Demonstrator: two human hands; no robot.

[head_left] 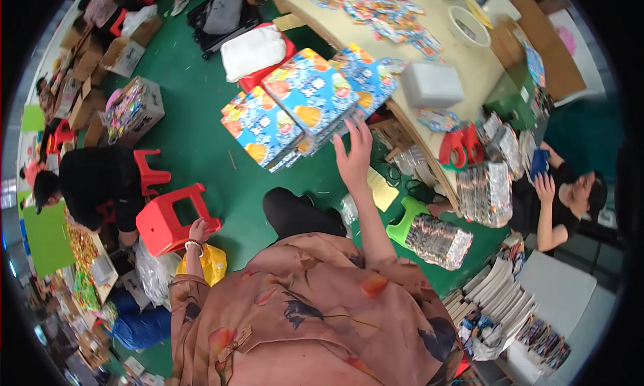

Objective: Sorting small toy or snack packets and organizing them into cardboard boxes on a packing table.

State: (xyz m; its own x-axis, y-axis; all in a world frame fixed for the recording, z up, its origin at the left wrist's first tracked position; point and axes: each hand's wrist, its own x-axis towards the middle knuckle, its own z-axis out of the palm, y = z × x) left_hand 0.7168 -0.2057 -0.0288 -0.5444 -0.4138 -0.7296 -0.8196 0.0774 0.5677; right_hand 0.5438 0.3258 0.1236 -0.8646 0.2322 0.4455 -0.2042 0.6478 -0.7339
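My left hand (197, 232) is closed at the edge of a red plastic stool (159, 219), which looks tipped on its side. My right hand (355, 151) reaches forward with thumb and fingers apart. Its fingertips are at the near right side of a stack of blue and white printed cartons (312, 91) with fruit pictures; whether they touch it I cannot tell. The cartons stand in several piles beside the table, and what bears them is hidden. A white cloth or bag (253, 52) lies on something red just behind them.
A long cream table (436, 4) holds scattered colourful packets (389, 17), a white bowl (469, 26) and red-handled scissors (459, 146). A person in black (570, 205) sits at the right, another (100, 185) at the left. A green stool (408, 218) bears bundled packs.
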